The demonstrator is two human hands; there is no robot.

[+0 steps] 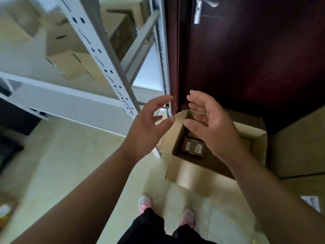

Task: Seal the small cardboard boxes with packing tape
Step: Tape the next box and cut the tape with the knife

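**Both hands empty and loose above the open carton**

The left hand's fingers [162,99] are spread and gently bent, thumb apart from them, with nothing between them. The right hand's fingers [197,96] are spread and loosely curved in the same way, palm turned toward the other hand, and they too hold nothing. The left hand [147,125] and right hand [212,127] face each other at the centre of the frame, close together but not touching, with bare forearms running down to the lower corners.

Below and behind the hands, right of centre, an open carton [190,173] sits on the pale floor [70,164] with its flaps up. Down inside it lie the small cardboard boxes [193,147], dark in the shadow, with pale labels on top; the right hand covers part of them. The picture is too blurred to tell whether they are taped.

A white metal shelf rack [98,50] fills the upper left and carries brown boxes [70,66]. A dark red-brown door [246,59] takes up the upper right, its metal handle [202,7] at the top edge. Another cardboard box [299,147] stands at the right edge. At the bottom centre are pink shoes [145,203] and black trousers.
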